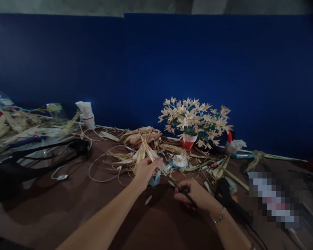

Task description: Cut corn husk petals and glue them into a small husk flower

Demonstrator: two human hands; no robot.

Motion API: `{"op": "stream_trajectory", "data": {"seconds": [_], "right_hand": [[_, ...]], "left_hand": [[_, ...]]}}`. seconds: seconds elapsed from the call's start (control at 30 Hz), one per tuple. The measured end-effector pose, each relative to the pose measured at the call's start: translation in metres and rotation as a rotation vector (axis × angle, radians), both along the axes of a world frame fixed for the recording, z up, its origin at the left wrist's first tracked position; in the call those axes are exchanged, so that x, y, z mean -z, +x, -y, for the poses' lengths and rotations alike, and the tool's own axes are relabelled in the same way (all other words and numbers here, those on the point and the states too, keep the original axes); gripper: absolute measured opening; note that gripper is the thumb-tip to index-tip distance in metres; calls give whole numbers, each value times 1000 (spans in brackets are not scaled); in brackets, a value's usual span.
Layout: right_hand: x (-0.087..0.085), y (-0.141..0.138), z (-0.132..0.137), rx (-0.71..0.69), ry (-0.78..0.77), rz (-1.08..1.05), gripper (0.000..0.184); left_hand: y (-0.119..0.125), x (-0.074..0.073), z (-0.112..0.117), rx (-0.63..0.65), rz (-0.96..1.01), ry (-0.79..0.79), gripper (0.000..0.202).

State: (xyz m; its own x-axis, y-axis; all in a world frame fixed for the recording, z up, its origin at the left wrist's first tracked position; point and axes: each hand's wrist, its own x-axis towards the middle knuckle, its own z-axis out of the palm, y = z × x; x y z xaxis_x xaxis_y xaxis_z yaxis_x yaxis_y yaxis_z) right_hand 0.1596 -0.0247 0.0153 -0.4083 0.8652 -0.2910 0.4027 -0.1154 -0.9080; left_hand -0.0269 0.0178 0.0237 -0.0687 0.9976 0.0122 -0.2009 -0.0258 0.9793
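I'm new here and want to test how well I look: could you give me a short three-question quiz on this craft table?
1. True or false: the left hand holds a strip of dried leaf.
2. What does the right hand grip? A) a bottle B) scissors C) a cup
3. Fill in: the straw-coloured flowers stand in a red and ____ cup.

Key: 1 true. 2 B; the dark blades point toward the leaf strip. 3 white; the cup stands at the back of the brown table, before the blue wall.
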Motion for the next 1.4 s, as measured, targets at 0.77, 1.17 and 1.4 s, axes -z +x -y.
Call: {"op": "stream_trajectory", "data": {"seconds": [0.77,1.17,1.4], "right_hand": [[6,-9,1,95,10,-19,25],[6,-19,3,122,16,-52,23],[10,-20,3,127,26,-37,21]], "left_hand": [[10,12,6,-148,132,-19,35],[19,10,13,-198,251,-86,39],[19,13,13,-211,304,-74,40]]}}
